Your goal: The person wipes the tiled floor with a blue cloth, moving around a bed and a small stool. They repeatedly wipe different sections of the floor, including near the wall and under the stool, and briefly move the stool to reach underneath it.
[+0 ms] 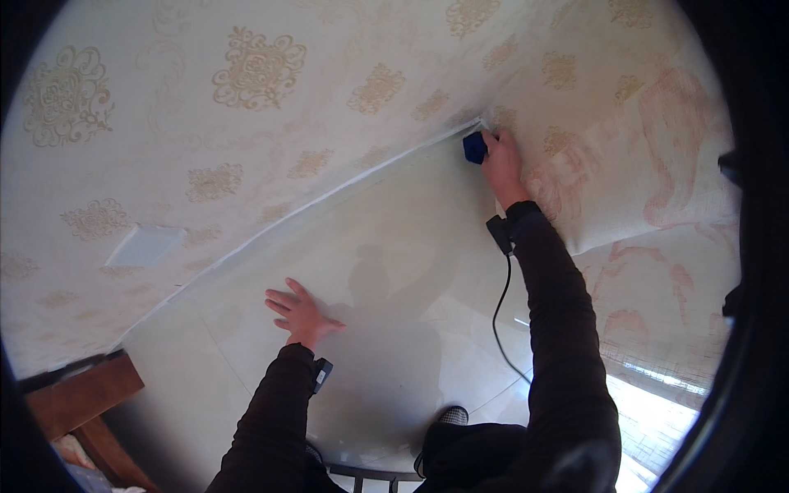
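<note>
The fingers of my right hand (505, 164) are bent in and closed on one blue block (474, 148), which sits where the floor meets the wall's far corner. My left hand (301, 315) is spread wide with nothing in it; I cannot tell whether it touches the floor.

Largest is the wall (329, 41), its tan medallions too many and too faded to count surely. Next comes the pale floor (394, 222). One reddish cloth (649, 181) hangs to my right, close beside my forearm and crowding that side. One wood frame (86, 394) stands across the wall's near end, at lower left. One black rail (374, 474) curves below, near one plain-to-see shoe (454, 415).

One white strip (345, 181) follows the wall's foot right up to the block. One white patch (146, 246) is on the wall. One thin cable (496, 316) loops left of my right sleeve. Smallest, two black boxes, one at each wrist.
</note>
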The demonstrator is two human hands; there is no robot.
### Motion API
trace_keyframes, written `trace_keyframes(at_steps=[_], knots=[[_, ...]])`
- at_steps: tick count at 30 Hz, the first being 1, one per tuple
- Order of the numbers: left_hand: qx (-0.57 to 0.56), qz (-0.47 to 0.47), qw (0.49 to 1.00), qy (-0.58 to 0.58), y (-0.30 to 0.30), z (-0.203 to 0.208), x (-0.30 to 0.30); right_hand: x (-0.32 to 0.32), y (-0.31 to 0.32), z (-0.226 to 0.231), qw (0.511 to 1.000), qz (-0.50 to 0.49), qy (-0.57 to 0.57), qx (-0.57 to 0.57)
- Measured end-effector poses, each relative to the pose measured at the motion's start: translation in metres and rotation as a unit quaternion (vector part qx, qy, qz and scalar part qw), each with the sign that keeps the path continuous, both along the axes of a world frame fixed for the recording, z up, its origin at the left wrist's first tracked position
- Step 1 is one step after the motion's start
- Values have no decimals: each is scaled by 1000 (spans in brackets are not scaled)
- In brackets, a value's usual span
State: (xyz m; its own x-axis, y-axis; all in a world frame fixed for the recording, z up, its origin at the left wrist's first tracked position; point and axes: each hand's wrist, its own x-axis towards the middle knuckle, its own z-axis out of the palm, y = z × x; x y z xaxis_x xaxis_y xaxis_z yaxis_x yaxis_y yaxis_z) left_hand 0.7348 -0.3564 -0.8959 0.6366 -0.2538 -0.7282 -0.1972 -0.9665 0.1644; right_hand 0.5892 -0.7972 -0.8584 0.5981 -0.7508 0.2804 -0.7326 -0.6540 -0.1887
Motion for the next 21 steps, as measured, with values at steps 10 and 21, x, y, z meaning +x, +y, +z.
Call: trace_keyframes(at_steps=[10,21], knots=[[28,-1,1000,-4,-3,1,1,38,-11,-14,986,-70,65,-136],[15,-4,1000,4,-4,-3,0,9,-6,8,997,49,63,-11]])
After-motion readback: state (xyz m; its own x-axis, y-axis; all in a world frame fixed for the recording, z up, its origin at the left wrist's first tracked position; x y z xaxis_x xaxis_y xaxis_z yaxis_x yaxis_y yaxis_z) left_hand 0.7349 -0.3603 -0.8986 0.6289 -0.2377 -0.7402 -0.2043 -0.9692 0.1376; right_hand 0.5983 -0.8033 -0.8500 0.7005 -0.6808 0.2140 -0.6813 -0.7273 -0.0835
